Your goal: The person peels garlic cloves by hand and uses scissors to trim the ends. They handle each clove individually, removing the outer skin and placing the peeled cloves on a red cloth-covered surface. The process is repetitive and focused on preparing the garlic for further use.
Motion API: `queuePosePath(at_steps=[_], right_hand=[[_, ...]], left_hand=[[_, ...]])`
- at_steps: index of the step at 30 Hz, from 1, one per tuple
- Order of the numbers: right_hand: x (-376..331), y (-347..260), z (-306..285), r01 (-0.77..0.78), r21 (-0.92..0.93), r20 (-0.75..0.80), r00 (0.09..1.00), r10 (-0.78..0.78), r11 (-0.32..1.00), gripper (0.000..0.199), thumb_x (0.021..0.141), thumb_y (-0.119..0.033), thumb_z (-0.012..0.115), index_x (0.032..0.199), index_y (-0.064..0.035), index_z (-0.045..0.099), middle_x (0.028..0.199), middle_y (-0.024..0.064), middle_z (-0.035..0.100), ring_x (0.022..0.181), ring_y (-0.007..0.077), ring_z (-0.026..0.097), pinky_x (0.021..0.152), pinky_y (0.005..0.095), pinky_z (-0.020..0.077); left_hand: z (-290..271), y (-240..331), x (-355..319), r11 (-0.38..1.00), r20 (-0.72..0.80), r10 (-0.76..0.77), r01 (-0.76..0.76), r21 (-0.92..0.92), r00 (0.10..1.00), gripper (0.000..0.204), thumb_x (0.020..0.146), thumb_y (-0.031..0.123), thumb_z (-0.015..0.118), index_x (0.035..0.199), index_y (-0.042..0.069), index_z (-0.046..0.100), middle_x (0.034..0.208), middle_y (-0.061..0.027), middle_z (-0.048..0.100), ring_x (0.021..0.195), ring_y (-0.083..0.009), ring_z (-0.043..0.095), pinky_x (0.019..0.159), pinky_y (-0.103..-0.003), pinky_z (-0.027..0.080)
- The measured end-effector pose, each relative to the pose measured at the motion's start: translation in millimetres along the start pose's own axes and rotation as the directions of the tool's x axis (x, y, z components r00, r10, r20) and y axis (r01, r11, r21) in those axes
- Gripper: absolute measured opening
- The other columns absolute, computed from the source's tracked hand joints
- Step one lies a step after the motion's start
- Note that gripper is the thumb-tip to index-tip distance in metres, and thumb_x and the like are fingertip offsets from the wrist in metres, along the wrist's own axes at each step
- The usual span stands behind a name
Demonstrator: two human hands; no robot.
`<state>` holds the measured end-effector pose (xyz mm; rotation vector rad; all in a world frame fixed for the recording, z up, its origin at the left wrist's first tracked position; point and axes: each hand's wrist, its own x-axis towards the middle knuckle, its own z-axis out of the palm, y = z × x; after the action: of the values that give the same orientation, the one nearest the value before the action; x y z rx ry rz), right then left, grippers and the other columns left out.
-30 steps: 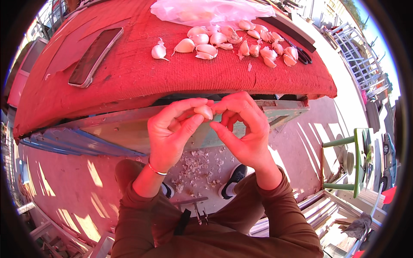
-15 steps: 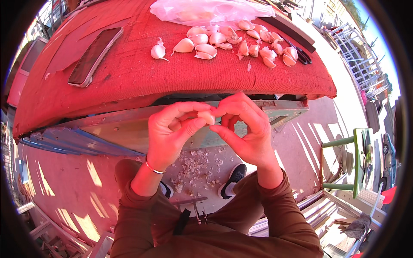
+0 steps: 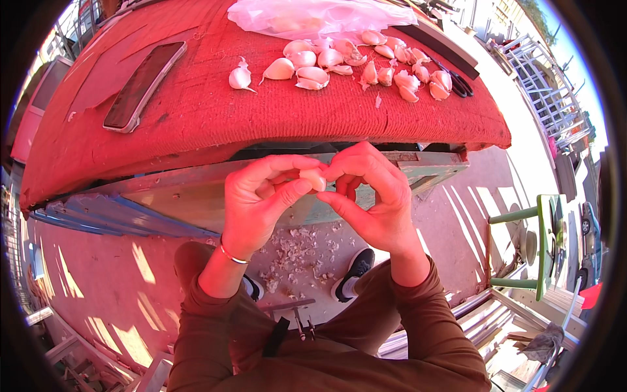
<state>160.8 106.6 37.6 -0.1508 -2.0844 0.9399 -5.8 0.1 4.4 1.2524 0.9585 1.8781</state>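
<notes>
In front of the table edge, my left hand (image 3: 251, 202) pinches a pale garlic clove (image 3: 315, 179) between thumb and fingers. My right hand (image 3: 372, 196) meets it from the other side, index fingertip and thumb at the clove's right edge, fingers curled. Whether any skin still clings to the clove is too small to tell. Beyond my hands, several garlic cloves (image 3: 312, 78) lie in a loose group on the red cloth-covered table (image 3: 215, 124). One separate clove (image 3: 240, 77) lies to their left.
A phone (image 3: 144, 86) lies on the table's left side. Behind the cloves sits a translucent plastic bag (image 3: 313, 18); black-handled scissors (image 3: 461, 86) lie right. Garlic skins (image 3: 297, 255) litter the floor between my feet. A green stool (image 3: 541, 245) lies tipped on the right.
Almost nothing differs: both hands hold the same pinch around the clove, with only a very slight shift of the fingers. The things on the table have not moved.
</notes>
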Motion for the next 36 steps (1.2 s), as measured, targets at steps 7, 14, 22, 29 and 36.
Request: queuePosePath(at_steps=[7, 14, 22, 29, 36], right_hand=[[-1.1, 2.1, -2.3, 0.021, -0.018, 0.034, 0.999, -0.020, 1.000, 0.024, 0.079, 0.008, 0.079, 0.092, -0.0018, 0.062, 0.098, 0.0085, 0.064, 0.074, 0.0120, 0.061, 0.062, 0.0252, 0.0501], [-6.0, 2.6, -0.7, -0.175, 0.256, -0.030, 0.982, 0.188, 0.951, 0.018, 0.086, 0.007, 0.074, 0.093, 0.0006, 0.059, 0.102, 0.0100, 0.063, 0.081, 0.0119, 0.060, 0.074, 0.0263, 0.0510], [-5.6, 11.9, -12.3, 0.032, 0.043, 0.028, 0.999, -0.033, 0.999, 0.017, 0.084, 0.007, 0.075, 0.095, -0.0007, 0.064, 0.102, 0.0098, 0.067, 0.076, 0.0136, 0.063, 0.064, 0.0264, 0.0504], [-0.1, -2.8, -3.9, -0.033, 0.096, 0.010, 0.999, 0.032, 0.995, 0.031, 0.079, 0.010, 0.078, 0.107, -0.0006, 0.071, 0.103, 0.0103, 0.068, 0.082, 0.0146, 0.068, 0.067, 0.0265, 0.0537], [-1.9, 0.1, -6.0, 0.003, 0.067, 0.030, 1.000, -0.005, 0.998, 0.030, 0.077, 0.009, 0.080, 0.103, -0.0022, 0.072, 0.101, 0.0101, 0.067, 0.079, 0.0139, 0.067, 0.064, 0.0263, 0.0537]], left_hand=[[-2.2, -3.9, -0.4, 1.000, -0.008, 0.010, -0.010, 0.007, 1.000, 0.022, 0.096, -0.005, 0.067, 0.118, -0.006, 0.068, 0.113, -0.0142, 0.073, 0.101, -0.0181, 0.070, 0.094, -0.033, 0.057], [4.8, 1.2, 0.9, 0.991, -0.037, 0.094, -0.090, 0.097, 0.995, 0.020, 0.096, -0.005, 0.067, 0.116, -0.006, 0.065, 0.111, -0.0175, 0.073, 0.101, -0.0206, 0.071, 0.093, -0.034, 0.056], [-2.1, -2.9, 2.9, 0.992, 0.018, 0.121, -0.121, 0.035, 0.993, 0.016, 0.097, -0.006, 0.065, 0.113, -0.005, 0.065, 0.110, -0.0165, 0.073, 0.104, -0.0203, 0.071, 0.096, -0.034, 0.056], [-5.7, -7.1, 3.4, 0.994, 0.043, 0.109, -0.110, 0.012, 0.993, 0.018, 0.094, -0.010, 0.067, 0.112, -0.005, 0.067, 0.115, -0.0140, 0.068, 0.104, -0.0186, 0.069, 0.094, -0.032, 0.057], [-6.3, -5.9, 2.6, 0.996, 0.054, 0.087, -0.089, 0.030, 0.995, 0.017, 0.092, -0.011, 0.068, 0.108, -0.005, 0.069, 0.115, -0.0124, 0.066, 0.103, -0.0185, 0.069, 0.091, -0.032, 0.058]])
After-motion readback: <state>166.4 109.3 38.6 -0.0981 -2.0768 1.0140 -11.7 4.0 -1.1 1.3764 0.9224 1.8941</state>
